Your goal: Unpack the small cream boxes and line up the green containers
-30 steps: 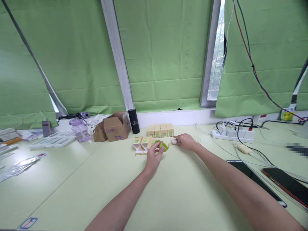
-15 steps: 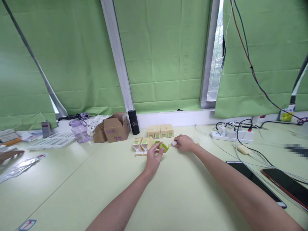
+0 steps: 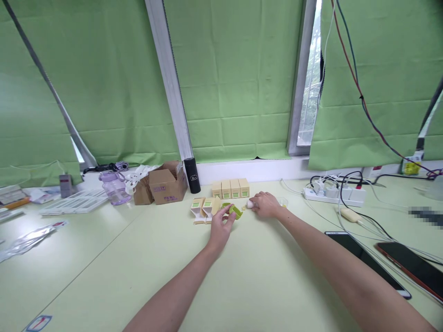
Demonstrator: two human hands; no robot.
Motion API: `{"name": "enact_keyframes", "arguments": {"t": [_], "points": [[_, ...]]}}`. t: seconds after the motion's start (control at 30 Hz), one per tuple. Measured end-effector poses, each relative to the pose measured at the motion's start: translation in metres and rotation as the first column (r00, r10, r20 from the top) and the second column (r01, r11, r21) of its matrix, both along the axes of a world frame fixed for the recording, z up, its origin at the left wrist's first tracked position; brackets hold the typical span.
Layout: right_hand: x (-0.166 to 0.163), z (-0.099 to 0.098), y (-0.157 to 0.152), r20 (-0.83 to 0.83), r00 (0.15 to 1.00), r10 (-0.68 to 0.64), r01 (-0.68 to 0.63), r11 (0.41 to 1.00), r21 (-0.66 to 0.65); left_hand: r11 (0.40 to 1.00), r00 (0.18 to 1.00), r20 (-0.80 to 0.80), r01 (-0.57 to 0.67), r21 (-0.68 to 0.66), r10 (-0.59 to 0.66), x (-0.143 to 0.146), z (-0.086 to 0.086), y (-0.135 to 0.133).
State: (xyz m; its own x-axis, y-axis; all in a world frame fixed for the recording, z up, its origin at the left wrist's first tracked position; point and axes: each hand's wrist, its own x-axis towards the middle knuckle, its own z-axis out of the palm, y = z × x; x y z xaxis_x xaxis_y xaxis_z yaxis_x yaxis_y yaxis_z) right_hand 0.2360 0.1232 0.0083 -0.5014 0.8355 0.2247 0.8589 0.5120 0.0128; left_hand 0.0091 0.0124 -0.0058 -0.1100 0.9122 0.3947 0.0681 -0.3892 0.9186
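Observation:
My left hand (image 3: 220, 226) is closed, fingers and thumb pinching a lime-green curved plastic piece (image 3: 236, 211) with an open middle. To its right, my right hand (image 3: 266, 205) has its fingers closed around a small white rounded piece (image 3: 249, 204) low over the table. A tiny yellowish bit (image 3: 243, 209) lies between the two hands. Two opened cream cartons (image 3: 198, 210) with green labels stand just left of my left hand. Behind the hands is a row of several closed cartons (image 3: 230, 188). A clear round dish (image 3: 284, 202) shows partly past my right wrist.
A brown cardboard box (image 3: 168, 185), a black cylinder (image 3: 192, 175) and a purple bottle (image 3: 116, 188) stand at the back left. On the right are a power strip (image 3: 335, 194) with cables, a white-edged phone (image 3: 368, 263) and a dark phone (image 3: 413, 265).
Another person's hand at the left edge has gone out of view. My right hand has shifted very slightly with the white piece; my left hand looks still.

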Motion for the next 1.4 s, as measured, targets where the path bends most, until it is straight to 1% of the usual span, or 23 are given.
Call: {"name": "enact_keyframes", "arguments": {"t": [0.27,0.43,0.8,0.93,1.03,1.17,1.27,1.3,1.37,1.4], "points": [[0.01,0.005,0.0,0.003,1.0,-0.024,0.024,1.0,0.002,1.0,1.0,0.006,-0.005,-0.026,0.005,0.0,0.0,-0.001],[0.009,0.007,0.0,0.002,0.998,-0.06,0.06,0.998,0.007,1.0,1.0,-0.007,-0.012,-0.011,0.011,0.0,0.001,-0.001],[0.007,0.006,-0.001,0.01,0.999,-0.041,0.04,0.999,0.016,1.0,1.0,-0.019,-0.013,-0.02,0.013,0.001,0.002,-0.003],[0.008,0.005,-0.002,-0.007,0.999,-0.046,0.047,0.999,0.029,1.0,1.0,-0.011,-0.004,-0.013,0.004,0.0,0.001,-0.001],[0.01,0.008,-0.004,-0.034,0.998,-0.044,0.046,0.997,0.054,1.0,1.0,0.001,0.011,-0.005,-0.011,-0.001,0.0,0.001],[0.005,0.016,-0.022,-0.096,0.994,-0.051,0.063,0.99,0.128,1.0,0.998,0.064,0.024,0.005,-0.024,-0.001,0.0,0.002],[-0.009,0.016,-0.05,-0.153,0.987,-0.038,0.063,0.985,0.161,0.999,0.993,0.117,0.03,0.026,-0.032,-0.001,0.002,0.001],[-0.015,0.014,-0.062,-0.173,0.984,-0.034,0.058,0.99,0.133,0.999,0.99,0.135,0.035,0.034,-0.039,-0.001,0.004,0.001],[-0.028,0.009,-0.086,-0.189,0.981,-0.032,0.034,0.999,0.007,0.998,0.983,0.174,0.043,0.048,-0.051,-0.002,0.006,0.0],[-0.034,0.006,-0.097,-0.189,0.982,-0.027,0.023,0.999,-0.024,0.998,0.979,0.196,0.044,0.055,-0.054,-0.002,0.007,0.0]]}}
